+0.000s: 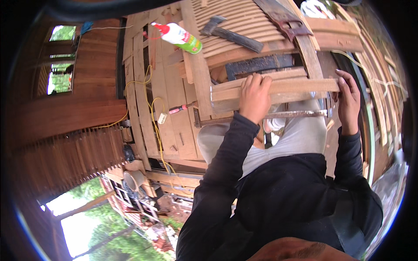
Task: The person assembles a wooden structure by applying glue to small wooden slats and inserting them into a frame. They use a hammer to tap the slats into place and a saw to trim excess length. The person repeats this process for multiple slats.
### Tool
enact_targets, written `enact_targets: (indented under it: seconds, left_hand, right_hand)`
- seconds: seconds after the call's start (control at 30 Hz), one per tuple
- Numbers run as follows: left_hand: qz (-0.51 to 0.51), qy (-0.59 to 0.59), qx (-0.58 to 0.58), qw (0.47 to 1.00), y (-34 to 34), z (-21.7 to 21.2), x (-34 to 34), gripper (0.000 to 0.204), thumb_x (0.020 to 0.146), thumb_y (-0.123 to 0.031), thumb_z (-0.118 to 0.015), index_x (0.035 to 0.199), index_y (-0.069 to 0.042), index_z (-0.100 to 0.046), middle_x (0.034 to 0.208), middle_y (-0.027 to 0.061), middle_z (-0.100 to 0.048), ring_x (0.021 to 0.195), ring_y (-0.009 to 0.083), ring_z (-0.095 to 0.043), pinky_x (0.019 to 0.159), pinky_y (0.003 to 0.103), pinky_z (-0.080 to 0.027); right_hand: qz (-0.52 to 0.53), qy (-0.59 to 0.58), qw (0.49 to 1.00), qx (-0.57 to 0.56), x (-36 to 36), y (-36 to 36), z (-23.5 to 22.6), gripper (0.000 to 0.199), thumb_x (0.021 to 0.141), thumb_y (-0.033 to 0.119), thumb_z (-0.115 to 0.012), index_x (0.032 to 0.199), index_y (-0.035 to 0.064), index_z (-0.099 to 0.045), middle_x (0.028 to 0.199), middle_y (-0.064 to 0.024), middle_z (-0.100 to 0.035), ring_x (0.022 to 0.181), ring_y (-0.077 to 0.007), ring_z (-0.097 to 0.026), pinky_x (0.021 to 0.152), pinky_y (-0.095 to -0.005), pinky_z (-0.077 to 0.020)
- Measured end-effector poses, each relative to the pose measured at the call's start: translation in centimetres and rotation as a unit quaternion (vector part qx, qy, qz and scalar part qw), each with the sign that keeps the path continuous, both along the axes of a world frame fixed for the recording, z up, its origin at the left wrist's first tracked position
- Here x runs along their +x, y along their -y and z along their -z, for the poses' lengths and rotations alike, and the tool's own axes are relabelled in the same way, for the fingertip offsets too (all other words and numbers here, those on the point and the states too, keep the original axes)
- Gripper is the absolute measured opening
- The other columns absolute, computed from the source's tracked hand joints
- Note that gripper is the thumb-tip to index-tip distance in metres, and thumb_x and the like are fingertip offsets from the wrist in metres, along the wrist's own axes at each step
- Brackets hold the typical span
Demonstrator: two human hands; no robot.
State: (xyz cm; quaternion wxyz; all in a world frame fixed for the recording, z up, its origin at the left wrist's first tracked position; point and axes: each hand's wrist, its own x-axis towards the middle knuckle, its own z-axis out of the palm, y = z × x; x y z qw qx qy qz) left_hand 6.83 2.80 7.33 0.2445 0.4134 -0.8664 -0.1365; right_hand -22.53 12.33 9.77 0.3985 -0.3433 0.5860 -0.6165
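Note:
My left hand point(254, 96) is closed over a long wooden slat point(300, 85) that lies across the workbench in front of me. My right hand point(348, 98) touches the slat's right end, fingers curled against it. Both arms wear black sleeves. Below the slat lies a thin rusty metal bar point(287, 114), and beneath it my lap in light grey trousers. Beyond the slat sits a louvred wooden panel point(244, 19) of thin slats.
A hatchet point(230, 34) and a rusty metal tool point(285, 21) rest on the louvred panel. A white glue bottle with a red cap point(179, 37) lies on the plank bench. A yellow cord point(150, 108) and a red-handled screwdriver point(183, 108) lie to the left. Wooden walls surround.

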Motion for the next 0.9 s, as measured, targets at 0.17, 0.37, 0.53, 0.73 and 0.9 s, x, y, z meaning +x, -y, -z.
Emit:
enact_targets:
  seconds: [0.17, 0.37, 0.53, 0.73, 0.9]
  left_hand:
    - [0.017, 0.082, -0.006, 0.996, 1.6, 2.6, -2.4, 0.039, 0.074, 0.000, -0.066, 0.112, -0.009, -0.068, 0.101, 0.0097, -0.063, 0.101, 0.0330, -0.060, 0.087, 0.047, -0.046]
    - [0.015, 0.061, 0.029, 0.998, 3.9, 4.2, -2.0, 0.042, 0.074, -0.010, -0.073, 0.116, -0.012, -0.071, 0.103, 0.0075, -0.066, 0.103, 0.0314, -0.060, 0.091, 0.046, -0.045]
    - [-0.003, 0.032, 0.043, 0.999, 4.7, 5.7, -0.2, 0.042, 0.074, -0.011, -0.072, 0.116, -0.012, -0.073, 0.103, 0.0068, -0.065, 0.104, 0.0307, -0.060, 0.092, 0.045, -0.045]
    - [-0.030, 0.037, 0.028, 0.998, 5.4, 7.2, 0.9, 0.040, 0.074, -0.008, -0.069, 0.113, -0.012, -0.073, 0.096, 0.0057, -0.060, 0.099, 0.0292, -0.058, 0.092, 0.045, -0.044]
    - [-0.041, 0.028, 0.030, 0.998, 5.6, 7.7, 1.1, 0.040, 0.073, -0.008, -0.068, 0.112, -0.012, -0.074, 0.096, 0.0061, -0.059, 0.100, 0.0295, -0.057, 0.090, 0.045, -0.044]
  right_hand:
    - [-0.025, -0.029, 0.997, 0.064, -1.4, -0.6, 3.3, 0.026, 0.102, 0.016, -0.067, 0.124, 0.0009, -0.068, 0.085, 0.0027, -0.062, 0.069, -0.0048, -0.056, 0.060, -0.0218, -0.0427]
    - [0.025, 0.034, 0.996, 0.075, -1.5, 1.8, 5.9, 0.030, 0.098, 0.010, -0.072, 0.123, -0.0022, -0.062, 0.085, -0.0002, -0.066, 0.069, -0.0061, -0.060, 0.059, -0.0230, -0.0474]
    - [0.013, 0.043, 0.993, 0.106, -0.5, 3.8, 5.8, 0.030, 0.098, 0.010, -0.073, 0.122, -0.0019, -0.060, 0.081, -0.0004, -0.066, 0.067, -0.0072, -0.061, 0.058, -0.0226, -0.0483]
    - [-0.008, 0.034, 0.993, 0.112, 0.5, 5.3, 6.6, 0.028, 0.099, 0.010, -0.072, 0.121, -0.0020, -0.061, 0.081, -0.0017, -0.068, 0.067, -0.0079, -0.062, 0.057, -0.0229, -0.0485]
    - [-0.007, 0.046, 0.991, 0.123, 0.8, 6.0, 7.3, 0.026, 0.100, 0.009, -0.071, 0.121, -0.0025, -0.060, 0.081, -0.0022, -0.068, 0.066, -0.0082, -0.062, 0.058, -0.0232, -0.0488]
